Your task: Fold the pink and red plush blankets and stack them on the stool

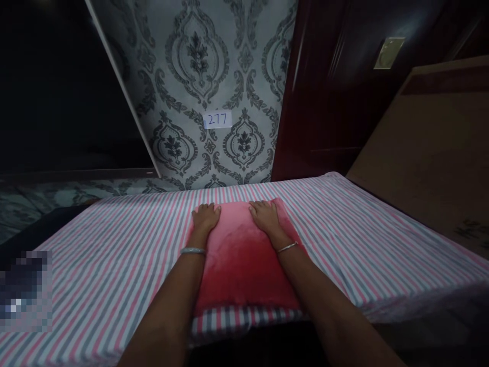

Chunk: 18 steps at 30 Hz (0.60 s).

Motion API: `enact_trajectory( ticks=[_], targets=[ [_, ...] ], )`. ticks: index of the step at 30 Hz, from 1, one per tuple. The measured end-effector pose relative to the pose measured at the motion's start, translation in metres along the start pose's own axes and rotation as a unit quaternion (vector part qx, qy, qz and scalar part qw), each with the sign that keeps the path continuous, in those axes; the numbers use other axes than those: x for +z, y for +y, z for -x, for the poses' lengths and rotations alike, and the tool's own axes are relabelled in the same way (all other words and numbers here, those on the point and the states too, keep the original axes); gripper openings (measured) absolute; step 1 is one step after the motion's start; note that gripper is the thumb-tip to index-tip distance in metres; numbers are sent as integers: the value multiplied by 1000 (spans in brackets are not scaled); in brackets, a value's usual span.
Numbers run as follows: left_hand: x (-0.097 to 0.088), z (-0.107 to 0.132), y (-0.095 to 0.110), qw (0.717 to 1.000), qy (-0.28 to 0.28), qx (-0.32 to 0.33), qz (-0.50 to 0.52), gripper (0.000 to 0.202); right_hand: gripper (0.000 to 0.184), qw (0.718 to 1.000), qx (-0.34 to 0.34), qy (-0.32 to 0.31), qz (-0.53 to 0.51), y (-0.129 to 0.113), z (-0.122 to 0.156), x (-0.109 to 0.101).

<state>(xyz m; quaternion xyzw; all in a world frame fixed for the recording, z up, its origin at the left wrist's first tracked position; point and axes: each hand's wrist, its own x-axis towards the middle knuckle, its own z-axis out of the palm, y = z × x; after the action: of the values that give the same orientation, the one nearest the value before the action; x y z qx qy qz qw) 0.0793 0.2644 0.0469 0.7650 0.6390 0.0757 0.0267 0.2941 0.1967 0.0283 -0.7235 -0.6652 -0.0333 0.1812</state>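
Note:
A red plush pillow lies on a bed covered with a pink, grey and white striped sheet. My left hand rests flat on the pillow's far left corner, fingers stretched out. My right hand lies flat on the far right part of the pillow, fingers spread. Each wrist wears a thin bangle. Neither hand grips anything; both press on the pillow's top.
A wall with grey damask wallpaper and a small label reading 277 stands behind the bed. A dark red wooden door is to the right, a brown board beside the bed's right edge. A dark area lies at left.

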Motion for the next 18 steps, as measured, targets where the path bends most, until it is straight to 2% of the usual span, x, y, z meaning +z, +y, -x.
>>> enact_trajectory(
  ticks=[5, 8, 10, 12, 14, 16, 18],
  targets=[
    [-1, 3, 4, 1000, 10, 5, 3, 57, 47, 1000, 6, -17, 6, 1, -3, -6],
    [-3, 4, 4, 1000, 18, 8, 3, 57, 50, 999, 17, -45, 16, -13, -4, -16],
    [-4, 4, 4, 1000, 24, 9, 2, 57, 52, 998, -14, -62, 12, -32, -3, -20],
    [-4, 4, 5, 1000, 27, 9, 1, 57, 53, 994, -74, -75, 3, -51, -1, -19],
    [-4, 3, 5, 1000, 28, 8, 1, 57, 52, 989, -121, -90, -1, -62, -1, -15],
    [-4, 3, 6, 1000, 25, 9, 2, 57, 52, 987, -120, -102, 6, -57, -2, -13],
    [-5, 3, 6, 1000, 19, 9, 5, 57, 52, 991, -83, -103, 24, -34, -3, -16]
  ],
)
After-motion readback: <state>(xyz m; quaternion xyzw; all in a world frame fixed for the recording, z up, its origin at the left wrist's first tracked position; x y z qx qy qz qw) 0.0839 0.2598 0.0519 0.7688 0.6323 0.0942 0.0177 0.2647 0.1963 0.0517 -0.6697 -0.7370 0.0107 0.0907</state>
